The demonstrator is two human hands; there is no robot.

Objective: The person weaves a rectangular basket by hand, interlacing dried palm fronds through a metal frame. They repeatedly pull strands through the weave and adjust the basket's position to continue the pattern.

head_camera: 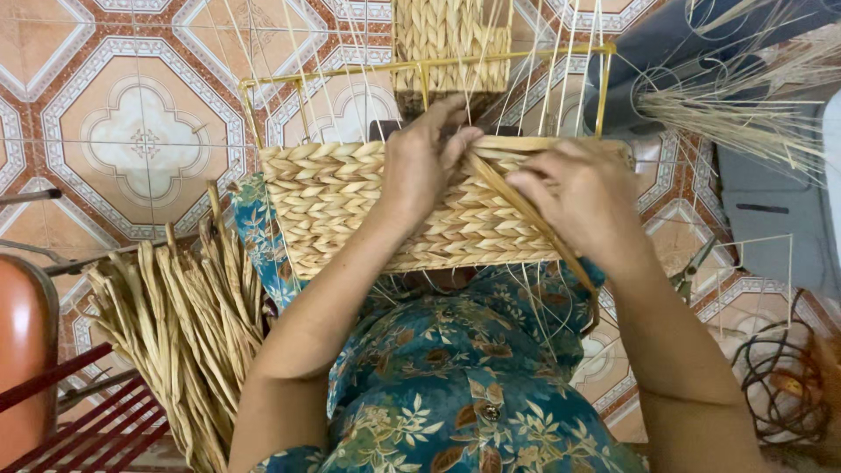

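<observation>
— Both hands are on the basket [350,210], which sits on the lap against the floral dress [438,385]. What has each got?

— Left hand [423,162] lies curled over the woven wall near the rim, fingers hooked over the top edge. Right hand [583,197] is closed, pinching a flat strand [526,210] that runs slantwise from the rim down past the wrist.

— And beside the lap?

— To the left a bundle [188,333] of dried fibre lies on the tiled floor [140,131], near an orange seat [26,350] with red bars.

— Farther out?

— Past the hands, the basket's yellow wire frame [420,66] stands bare above the weave, thin upright stakes [543,79] rising through it, and the far wall is already woven partway. At the upper right lies a sheaf [736,114] of thin pale reeds; at the lower right, a dark wire coil [780,385].
</observation>
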